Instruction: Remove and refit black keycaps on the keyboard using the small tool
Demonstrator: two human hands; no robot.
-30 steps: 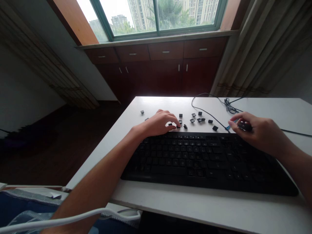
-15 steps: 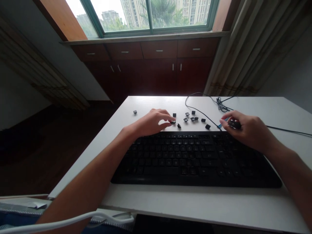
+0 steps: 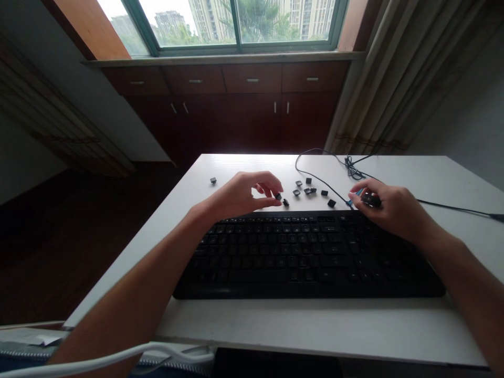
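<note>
A black keyboard [image 3: 260, 289] lies across the white table, with some bare key spots among its keys. Behind its top edge my left hand [image 3: 252, 191] has thumb and fingers closed on a small black keycap [image 3: 277, 196]. Another keycap [image 3: 285, 202] lies just below those fingertips. My right hand [image 3: 397, 207] is over the keyboard's upper right part, wrapped round a small tool with a black handle [image 3: 371, 200] and a blue part [image 3: 356, 195]; its exact kind I cannot make out. Several loose keycaps [image 3: 296, 192] lie between the hands, some turned upside down.
A thin black cable [image 3: 315, 175] loops behind the keycaps to a tied bundle [image 3: 350, 167] and runs off right. One lone keycap [image 3: 213, 180] sits at the table's far left. A white curved tube [image 3: 98, 361] crosses the lower left. Cabinets [image 3: 252, 115] stand beyond the table.
My left fingers have lifted a keycap slightly and tilted it; one keycap seen behind them before is now hidden or taken. The view has shifted a little; my right hand keeps its grip.
</note>
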